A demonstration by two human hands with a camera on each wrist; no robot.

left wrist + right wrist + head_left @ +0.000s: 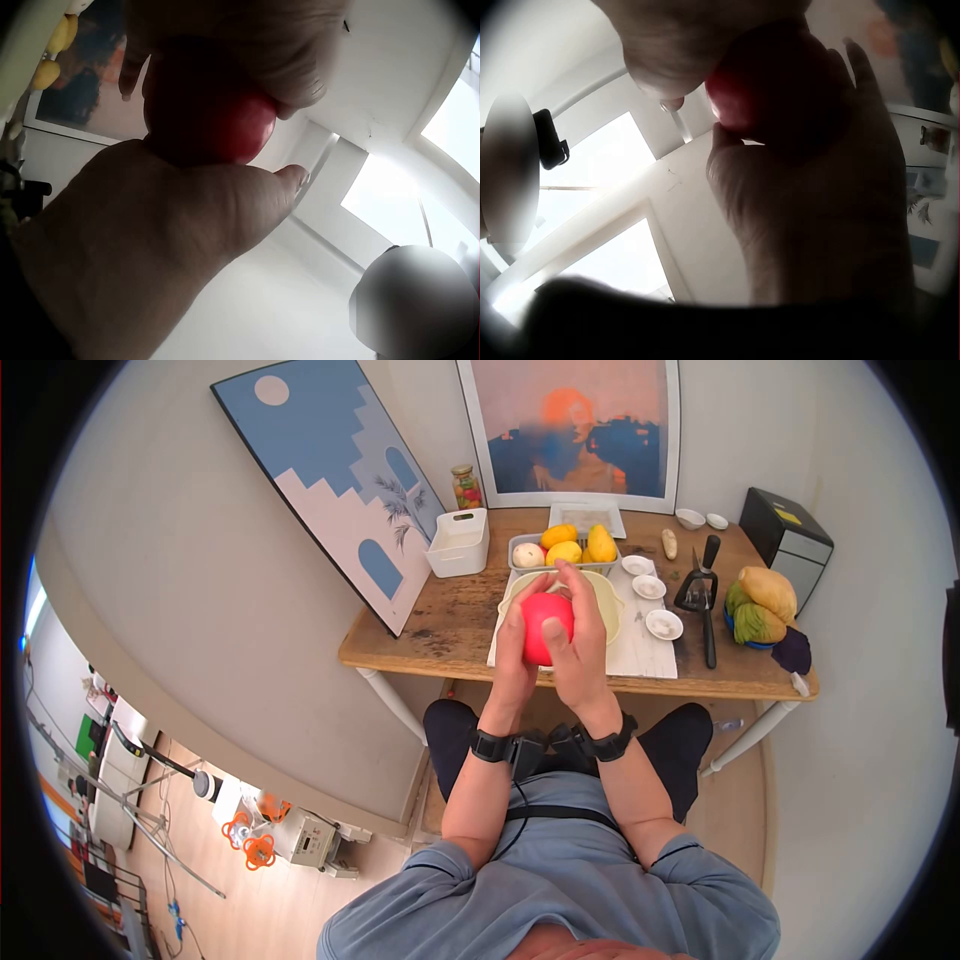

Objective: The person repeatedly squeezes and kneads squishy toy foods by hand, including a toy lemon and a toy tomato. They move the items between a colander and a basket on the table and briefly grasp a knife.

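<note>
Fruit (pixel 563 553), mostly yellow, fills a grey basket (pixel 598 569) on the wooden tabletop (pixel 425 628). Nearer the person than the basket, a round red object (pixel 540 622) is held up in both hands: the left hand (pixel 511 650) and the right hand (pixel 585 640) cup it from either side, grasping it firmly between them, with the right thumb laid across it. Just in front of the basket, partly hidden behind the hands, sits a pale green bowl (pixel 608 625) on a white sheet (pixel 650 655). Right of the basket are small white dishes (pixel 664 625), then black-handled tools (pixel 711 640), and farther right a blue bowl (pixel 759 646) heaped with produce. Left of the basket stands a white container (pixel 460 560); a filled jar (pixel 467 490) is behind and left of it. Directly behind the basket lies a white tray (pixel 606 522), with a framed picture (pixel 600 455) beyond.
</note>
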